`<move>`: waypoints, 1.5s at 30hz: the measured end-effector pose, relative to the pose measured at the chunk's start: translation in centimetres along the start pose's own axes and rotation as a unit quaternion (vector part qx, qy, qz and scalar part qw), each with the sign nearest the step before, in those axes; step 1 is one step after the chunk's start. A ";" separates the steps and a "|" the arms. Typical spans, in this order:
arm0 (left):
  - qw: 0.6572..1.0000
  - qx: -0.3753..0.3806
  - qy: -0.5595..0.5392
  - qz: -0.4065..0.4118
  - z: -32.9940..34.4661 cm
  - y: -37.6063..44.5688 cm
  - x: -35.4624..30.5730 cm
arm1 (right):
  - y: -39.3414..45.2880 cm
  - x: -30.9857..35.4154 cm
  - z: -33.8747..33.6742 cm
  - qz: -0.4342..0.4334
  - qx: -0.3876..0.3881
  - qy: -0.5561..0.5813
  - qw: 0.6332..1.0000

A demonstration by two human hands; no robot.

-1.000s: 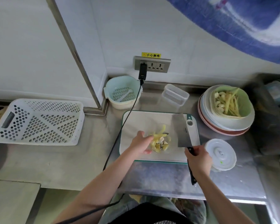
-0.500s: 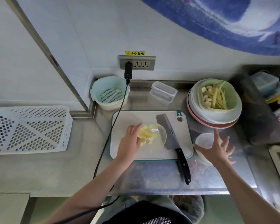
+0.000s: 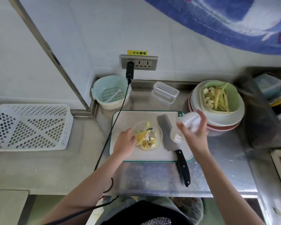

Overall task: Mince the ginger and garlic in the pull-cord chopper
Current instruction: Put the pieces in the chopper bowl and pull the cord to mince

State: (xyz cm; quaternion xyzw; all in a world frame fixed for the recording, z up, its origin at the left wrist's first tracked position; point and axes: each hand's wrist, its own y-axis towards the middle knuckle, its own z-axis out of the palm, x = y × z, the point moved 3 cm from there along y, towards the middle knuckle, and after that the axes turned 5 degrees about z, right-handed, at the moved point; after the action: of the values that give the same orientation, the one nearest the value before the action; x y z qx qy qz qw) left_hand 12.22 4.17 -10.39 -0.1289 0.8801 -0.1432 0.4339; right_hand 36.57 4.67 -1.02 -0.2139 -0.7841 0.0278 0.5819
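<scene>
The clear chopper bowl (image 3: 158,130) stands on the white cutting board (image 3: 131,116), filled with yellow ginger strips and pale garlic pieces (image 3: 143,137) around its central blade post. My left hand (image 3: 124,143) grips the bowl's left side. My right hand (image 3: 195,132) holds the white chopper lid (image 3: 189,123) tilted in the air, just right of the bowl and above the board's right edge. More ginger strips and garlic cloves (image 3: 217,98) lie in a green dish on stacked plates at the right.
A cleaver (image 3: 167,132) lies on the board right of the bowl, its black handle over the steel counter's front. A black cable (image 3: 113,127) runs from the wall socket past the board's left edge. A mint colander, clear boxes and a white perforated basket (image 3: 29,127) stand behind and left.
My right hand let go of the cleaver, which now lies on the board, reached to the lid on the counter, and lifted it toward the bowl. My left hand stayed at the bowl.
</scene>
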 end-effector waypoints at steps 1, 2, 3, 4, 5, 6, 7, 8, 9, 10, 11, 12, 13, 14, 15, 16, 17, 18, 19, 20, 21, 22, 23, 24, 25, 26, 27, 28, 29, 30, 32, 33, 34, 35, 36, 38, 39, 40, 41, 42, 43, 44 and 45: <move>1.000 -0.010 -0.016 0.003 -0.2 0.0 0.0 | -0.3 0.8 1.2 -0.028 0.038 0.060 0.997; 0.999 -0.022 -0.047 -0.002 -0.4 0.1 0.1 | -0.7 1.3 2.4 -0.048 0.076 0.115 0.989; 0.995 -0.026 -0.093 -0.021 -0.5 0.0 0.0 | -1.1 1.5 3.6 -0.067 0.105 0.137 0.983; 0.988 -0.022 -0.146 -0.045 -0.6 -0.1 -0.2 | -1.4 1.4 4.8 -0.089 0.117 0.121 0.982; 0.980 -0.015 -0.189 -0.067 -0.6 -0.1 -0.3 | -1.6 1.0 5.8 -0.111 0.118 0.074 0.984; 0.972 -0.010 -0.221 -0.084 -0.5 -0.1 -0.3 | -1.9 0.3 6.9 -0.119 0.123 0.020 0.985; 0.966 -0.006 -0.241 -0.098 -0.5 -0.1 -0.1 | -1.9 -0.7 7.6 -0.116 0.132 -0.035 0.984; 0.959 -0.003 -0.260 -0.108 -0.6 -0.1 0.1 | -2.0 -1.6 8.1 -0.103 0.140 -0.085 0.981; 0.958 -0.004 -0.264 -0.108 -0.7 -0.1 0.3 | -2.0 -2.8 8.2 -0.089 0.144 -0.126 0.977; 0.959 -0.007 -0.266 -0.101 -0.9 -0.1 0.5 | -2.0 -3.8 8.2 -0.073 0.145 -0.157 0.974; 0.964 -0.010 -0.250 -0.086 -1.0 -0.1 0.5 | -2.0 -4.7 8.0 -0.061 0.140 -0.180 0.972; 0.970 -0.011 -0.234 -0.064 -1.0 0.0 0.5 | -2.1 -5.1 7.7 -0.052 0.139 -0.194 0.970; 0.976 -0.011 -0.213 -0.037 -1.1 0.1 0.3 | -2.2 -5.3 7.6 -0.049 0.141 -0.209 0.966; 0.979 -0.011 -0.204 -0.017 -1.0 0.1 0.0 | -2.1 -5.3 7.5 -0.054 0.143 -0.233 0.960; 0.979 -0.013 -0.203 -0.010 -0.9 0.1 -0.1 | -1.9 -5.2 7.6 -0.070 0.145 -0.265 0.951; 0.976 -0.016 -0.217 -0.016 -0.8 0.1 -0.1 | -1.7 -4.9 7.8 -0.081 0.152 -0.297 0.939; 0.971 -0.018 -0.236 -0.030 -0.7 0.1 -0.1 | -1.5 -4.6 8.1 -0.091 0.158 -0.316 0.931; 0.966 -0.021 -0.255 -0.041 -0.7 0.1 -0.1 | -1.4 -4.1 8.4 -0.099 0.163 -0.327 0.926; 0.964 -0.024 -0.260 -0.046 -0.8 0.2 0.0 | -1.3 -3.6 8.6 -0.113 0.159 -0.337 0.921; 0.964 -0.023 -0.259 -0.046 -0.8 0.2 0.2 | -1.2 -3.1 8.8 -0.133 0.151 -0.354 0.913; 0.964 -0.018 -0.261 -0.045 -0.9 0.3 0.2 | -1.0 -2.8 8.9 -0.150 0.147 -0.377 0.902; 0.962 -0.013 -0.269 -0.043 -0.8 0.4 0.3 | -0.9 -2.6 9.0 -0.159 0.149 -0.402 0.889; 0.959 -0.006 -0.281 -0.042 -0.8 0.3 0.2 | -0.8 -2.6 9.2 -0.159 0.157 -0.427 0.876; 0.955 -0.003 -0.293 -0.040 -0.8 0.3 0.2 | -0.6 -2.6 9.3 -0.154 0.165 -0.455 0.861; 0.954 -0.004 -0.298 -0.038 -0.8 0.4 0.1 | -0.4 -2.6 9.4 -0.151 0.172 -0.485 0.844; 0.953 -0.008 -0.302 -0.038 -0.8 0.5 0.1 | -0.1 -2.5 9.6 -0.151 0.178 -0.515 0.825; 0.951 -0.012 -0.306 -0.040 -0.8 0.5 0.0 | 0.1 -2.4 9.7 -0.151 0.186 -0.540 0.807; 0.950 -0.015 -0.309 -0.042 -0.7 0.7 0.0 | 0.3 -2.1 9.8 -0.152 0.193 -0.556 0.794; 0.950 -0.015 -0.310 -0.044 -0.7 0.7 0.1 | 0.4 -2.0 9.8 -0.152 0.196 -0.554 0.795; 0.950 -0.014 -0.310 -0.045 -0.7 0.7 0.1 | 0.5 -1.9 9.7 -0.153 0.193 -0.536 0.808; 0.949 -0.009 -0.312 -0.049 -0.8 0.8 0.1 | 0.2 -1.9 9.4 -0.147 0.181 -0.484 0.843; 0.949 -0.005 -0.312 -0.052 -1.0 0.7 0.1 | 0.0 -2.0 9.4 -0.143 0.181 -0.468 0.853; 0.948 -0.002 -0.313 -0.055 -1.1 0.7 0.1 | -0.1 -2.2 9.4 -0.139 0.185 -0.462 0.856; 0.948 0.001 -0.313 -0.057 -1.3 0.6 0.1 | -0.2 -2.5 9.5 -0.138 0.189 -0.463 0.855; 0.947 0.004 -0.315 -0.057 -1.4 0.5 0.1 | -0.3 -2.7 9.5 -0.138 0.190 -0.471 0.850; 0.949 0.009 -0.312 -0.049 -1.4 0.4 0.1 | 0.0 -2.7 9.6 -0.135 0.193 -0.508 0.829; 0.949 0.011 -0.311 -0.045 -1.4 0.4 0.0 | 0.2 -2.5 9.6 -0.135 0.196 -0.536 0.810; 0.948 0.012 -0.316 -0.044 -1.4 0.4 -0.1 | 0.5 -2.1 9.9 -0.138 0.202 -0.568 0.785; 0.946 0.013 -0.322 -0.047 -1.3 0.3 -0.2 | 0.7 -1.6 10.3 -0.139 0.212 -0.597 0.761; 0.943 0.012 -0.327 -0.050 -1.3 0.4 -0.4 | 0.8 -1.2 10.8 -0.134 0.226 -0.610 0.747; 0.944 0.012 -0.326 -0.052 -1.2 0.4 -0.5 | 0.8 -0.9 11.4 -0.123 0.238 -0.608 0.748; 0.945 0.011 -0.323 -0.054 -1.1 0.4 -0.6 | 0.7 -0.8 12.0 -0.110 0.245 -0.596 0.757; 0.948 0.010 -0.314 -0.055 -1.1 0.4 -0.9 | 0.7 -0.7 12.4 -0.102 0.248 -0.584 0.766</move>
State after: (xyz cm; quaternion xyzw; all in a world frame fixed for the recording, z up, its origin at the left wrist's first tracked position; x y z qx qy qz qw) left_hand 11.80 5.03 -9.27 -0.2111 0.6893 -0.1281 0.6811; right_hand 25.49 7.56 -5.88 0.0768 -0.9556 0.2812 0.0435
